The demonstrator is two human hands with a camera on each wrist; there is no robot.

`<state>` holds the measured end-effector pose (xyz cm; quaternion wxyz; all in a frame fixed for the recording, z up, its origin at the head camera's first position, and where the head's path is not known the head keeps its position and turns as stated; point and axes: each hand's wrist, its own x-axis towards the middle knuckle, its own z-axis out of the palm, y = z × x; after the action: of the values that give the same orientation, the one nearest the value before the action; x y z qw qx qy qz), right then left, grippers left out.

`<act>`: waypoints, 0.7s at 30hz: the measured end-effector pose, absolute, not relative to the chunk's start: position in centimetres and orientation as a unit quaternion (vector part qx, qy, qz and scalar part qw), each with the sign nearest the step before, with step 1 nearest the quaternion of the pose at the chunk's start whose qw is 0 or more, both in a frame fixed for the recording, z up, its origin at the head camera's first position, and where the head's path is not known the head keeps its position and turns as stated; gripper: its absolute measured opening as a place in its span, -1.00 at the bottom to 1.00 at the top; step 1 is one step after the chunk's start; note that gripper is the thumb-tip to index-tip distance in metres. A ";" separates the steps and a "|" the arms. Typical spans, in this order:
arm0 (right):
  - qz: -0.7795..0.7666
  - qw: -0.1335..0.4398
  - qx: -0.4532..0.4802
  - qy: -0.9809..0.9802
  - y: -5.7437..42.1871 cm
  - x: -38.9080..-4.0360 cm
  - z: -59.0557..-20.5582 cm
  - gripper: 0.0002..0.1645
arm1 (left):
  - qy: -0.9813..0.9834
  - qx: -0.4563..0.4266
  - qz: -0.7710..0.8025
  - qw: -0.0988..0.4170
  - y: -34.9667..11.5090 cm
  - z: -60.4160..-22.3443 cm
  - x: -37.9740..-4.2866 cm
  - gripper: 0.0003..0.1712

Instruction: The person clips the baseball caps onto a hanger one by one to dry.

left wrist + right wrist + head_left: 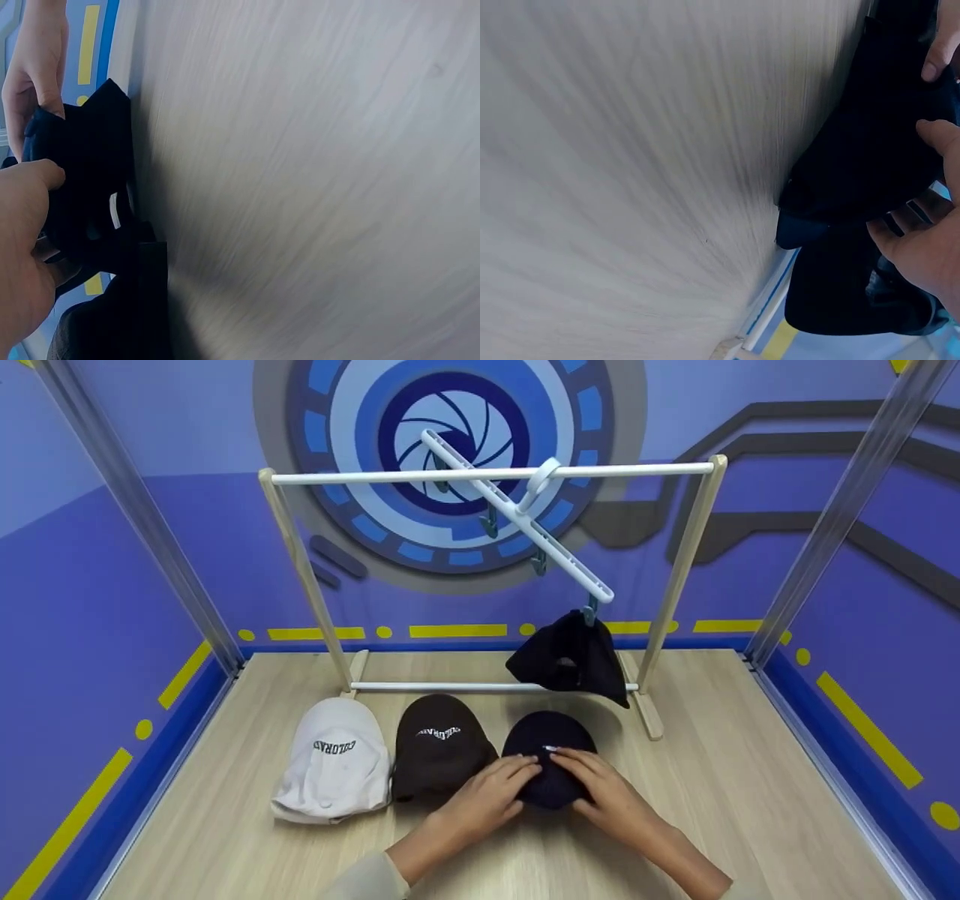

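Three purple-blue walls [60,607], smooth, with yellow dashes printed, and between them a table [750,810] of pale wood grain. At its far side, a rack [684,562] with wooden legs and white round bars; hooked over its top, at a slant, a slotted white hanger [574,561]. Below the near end of this hanger, a black cap [600,666], limp, hanging before the lower bar [450,687]. Along the table, from left to right: a white cap [330,772], slightly wrinkled; a brown cap [442,720], round in the crown, partly behind the left hand [484,795]; and a navy cap [551,729] of soft cloth. On both sides of the navy cap, left hand and right hand [622,806], apart from each other, gripping it between thumbs and fingers. Smallest, grey-green clips [490,523] under the hanger.
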<state>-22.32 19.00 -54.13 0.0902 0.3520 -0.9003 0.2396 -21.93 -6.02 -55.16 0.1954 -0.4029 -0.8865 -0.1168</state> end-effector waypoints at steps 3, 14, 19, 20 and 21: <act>0.240 0.085 0.346 -0.903 19.0 -22.3 -54.2 -0.13 | -0.885 -0.405 -0.114 0.197 -6.0 -55.4 -21.9 -0.36; 0.250 0.080 0.341 -0.903 19.0 -22.4 -54.2 -0.17 | -0.890 -0.400 -0.108 0.191 -5.9 -55.6 -21.8 -0.30; 0.247 0.081 0.336 -0.905 19.0 -22.3 -54.3 -0.20 | -0.886 -0.405 -0.115 0.194 -6.0 -55.7 -21.9 -0.31; 0.247 0.084 0.336 -0.905 19.0 -22.3 -54.3 -0.20 | -0.885 -0.406 -0.119 0.194 -6.1 -55.7 -21.9 -0.31; 0.248 0.087 0.338 -0.904 19.0 -22.4 -54.3 -0.21 | -0.884 -0.407 -0.122 0.195 -6.1 -55.7 -21.9 -0.31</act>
<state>-22.38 19.00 -54.34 0.0871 0.3383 -0.9036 0.2481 -21.93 -6.13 -55.68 0.1950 -0.4074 -0.8838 -0.1224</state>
